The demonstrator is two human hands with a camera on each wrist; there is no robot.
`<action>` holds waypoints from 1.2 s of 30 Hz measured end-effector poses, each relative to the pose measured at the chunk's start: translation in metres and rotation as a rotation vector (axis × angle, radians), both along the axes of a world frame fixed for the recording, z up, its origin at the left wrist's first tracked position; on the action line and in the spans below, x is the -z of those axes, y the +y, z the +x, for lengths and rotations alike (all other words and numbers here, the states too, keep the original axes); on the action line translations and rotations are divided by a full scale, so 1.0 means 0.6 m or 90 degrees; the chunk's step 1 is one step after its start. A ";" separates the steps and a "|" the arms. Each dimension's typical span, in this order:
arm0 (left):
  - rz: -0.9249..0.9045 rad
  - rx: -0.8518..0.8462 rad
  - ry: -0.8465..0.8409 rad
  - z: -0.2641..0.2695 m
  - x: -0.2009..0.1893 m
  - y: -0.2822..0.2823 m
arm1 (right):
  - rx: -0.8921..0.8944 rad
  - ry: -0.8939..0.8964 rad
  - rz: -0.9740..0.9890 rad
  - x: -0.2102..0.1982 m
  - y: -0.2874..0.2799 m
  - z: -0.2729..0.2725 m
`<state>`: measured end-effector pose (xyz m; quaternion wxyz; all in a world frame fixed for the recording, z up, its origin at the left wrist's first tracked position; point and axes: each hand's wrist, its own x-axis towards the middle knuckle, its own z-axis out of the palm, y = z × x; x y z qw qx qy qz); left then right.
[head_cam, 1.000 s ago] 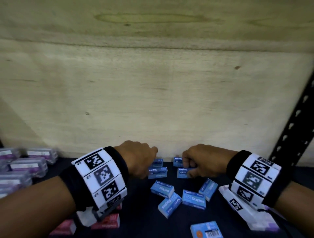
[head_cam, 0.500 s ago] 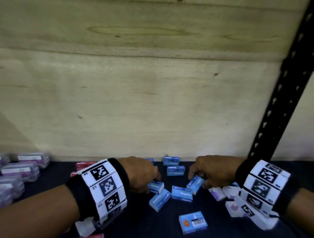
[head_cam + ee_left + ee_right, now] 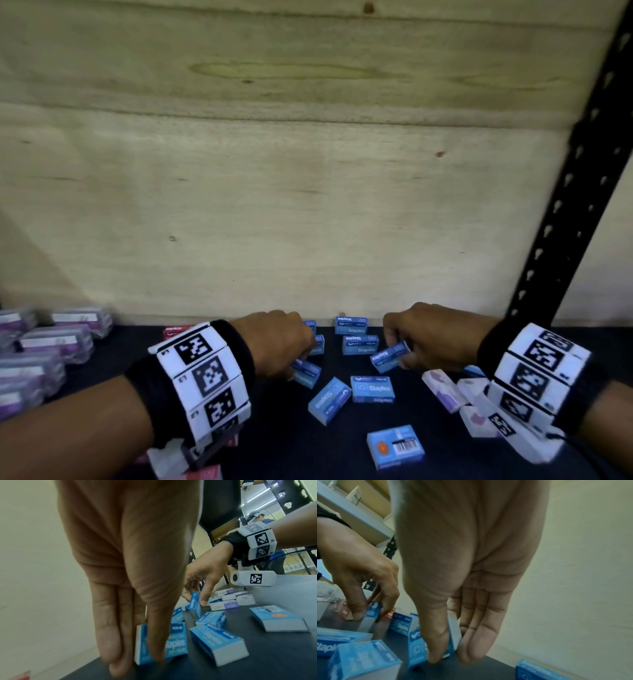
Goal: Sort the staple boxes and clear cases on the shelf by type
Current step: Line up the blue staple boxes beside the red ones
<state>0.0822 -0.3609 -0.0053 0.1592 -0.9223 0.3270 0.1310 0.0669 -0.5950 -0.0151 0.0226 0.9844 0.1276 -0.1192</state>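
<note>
Small blue staple boxes lie scattered on the dark shelf (image 3: 342, 452). My left hand (image 3: 291, 359) pinches one blue box (image 3: 307, 372) between thumb and fingers; the left wrist view shows that box (image 3: 173, 642) tilted on the shelf under my fingertips. My right hand (image 3: 402, 354) pinches another blue box (image 3: 388, 357), which stands on edge in the right wrist view (image 3: 418, 647). Two blue boxes (image 3: 351, 325) (image 3: 360, 344) stand in line by the back wall. Clear cases (image 3: 58, 342) with purple contents are grouped at the far left.
Loose blue boxes (image 3: 329, 401) (image 3: 372, 389) (image 3: 395, 445) lie in front of my hands. White and purple boxes (image 3: 442, 390) sit under my right wrist. Red boxes (image 3: 176, 330) lie behind my left wrist. A black perforated upright (image 3: 565, 240) rises on the right, against the plywood wall (image 3: 308, 205).
Both hands drew back from the rear row to the loose boxes, and each took hold of a blue box. The head view shifted left and down.
</note>
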 end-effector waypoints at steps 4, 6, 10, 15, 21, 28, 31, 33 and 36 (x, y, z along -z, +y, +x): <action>0.018 0.000 -0.032 -0.001 0.003 -0.005 | -0.013 -0.004 0.012 0.005 0.009 0.005; 0.025 0.007 -0.050 0.000 0.005 -0.007 | -0.020 0.002 0.012 0.006 0.014 0.006; 0.018 0.010 -0.060 0.003 0.008 -0.009 | -0.034 0.005 0.017 0.010 0.020 0.009; 0.016 0.015 -0.069 0.005 0.009 -0.011 | -0.051 -0.010 0.010 0.017 0.029 0.014; -0.054 0.045 -0.163 -0.019 -0.007 -0.008 | -0.047 -0.049 0.025 0.008 0.027 0.005; -0.007 0.014 -0.031 -0.066 0.005 -0.029 | -0.049 0.035 0.048 -0.002 0.027 -0.025; 0.007 0.009 -0.025 -0.072 0.012 -0.038 | -0.053 0.029 0.008 0.008 0.029 -0.035; 0.011 0.013 -0.023 -0.072 0.013 -0.041 | -0.049 0.013 -0.004 0.011 0.030 -0.039; -0.004 -0.001 0.015 -0.068 0.012 -0.038 | -0.049 0.014 -0.010 0.014 0.030 -0.042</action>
